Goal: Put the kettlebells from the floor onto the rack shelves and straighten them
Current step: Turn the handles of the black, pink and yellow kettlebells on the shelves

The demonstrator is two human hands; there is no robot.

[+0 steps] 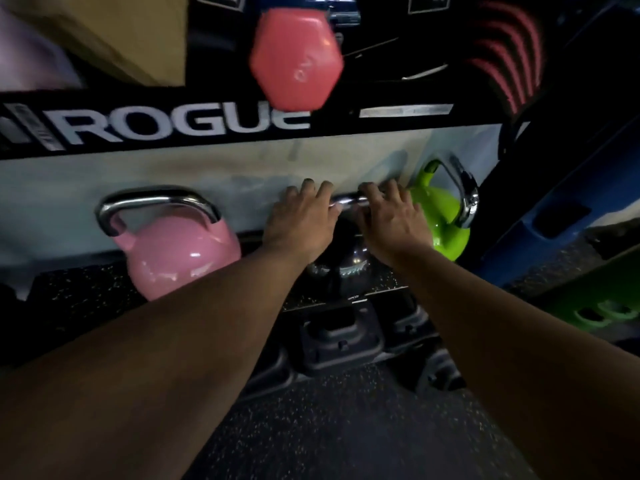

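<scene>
Head view: rack (207, 133) shelf carries a pink kettlebell (180, 251), a green one (440, 216) and, between them, a dark kettlebell (341, 258). Left hand (301, 220) and right hand (391, 220) both wrap its chrome handle (348, 199). Judged heavy, rigid, slick; the handle is the hold.

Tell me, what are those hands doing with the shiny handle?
A person is gripping the chrome handle of a dark kettlebell with both hands, the left hand and right hand side by side. It sits on the rack shelf between a pink kettlebell and a green kettlebell. A pink dumbbell rests on the shelf above.
</scene>
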